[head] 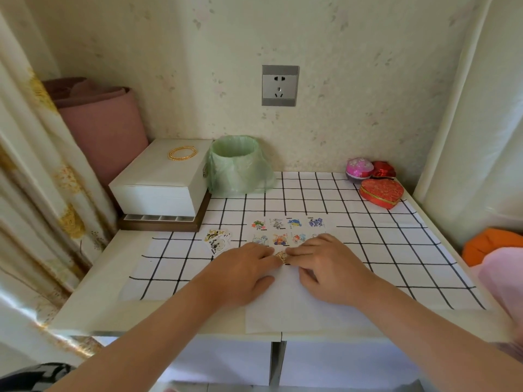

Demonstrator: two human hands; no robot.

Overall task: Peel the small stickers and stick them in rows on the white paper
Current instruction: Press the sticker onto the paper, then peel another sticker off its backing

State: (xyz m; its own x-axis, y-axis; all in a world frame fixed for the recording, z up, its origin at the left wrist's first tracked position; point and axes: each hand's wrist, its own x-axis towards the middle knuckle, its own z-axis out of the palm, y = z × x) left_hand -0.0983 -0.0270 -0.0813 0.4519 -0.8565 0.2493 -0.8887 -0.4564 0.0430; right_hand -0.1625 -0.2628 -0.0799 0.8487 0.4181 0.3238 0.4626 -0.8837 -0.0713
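— Where is our sticker (281, 256)?
— On the white paper (283, 312), below the stuck rows (285, 232). Our left hand (243, 268) lies flat, fingers together, touching it; whether our right hand (325, 264) pinches it, we cannot tell.

matt white paper (285, 309), glossy box (161, 179), thin plastic bag (239, 168)

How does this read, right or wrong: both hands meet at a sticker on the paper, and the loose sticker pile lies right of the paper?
Wrong in one respect. The head view shows the pile lying left of the paper, not right of it. The rest holds: the left hand and right hand meet at a sticker on the paper.
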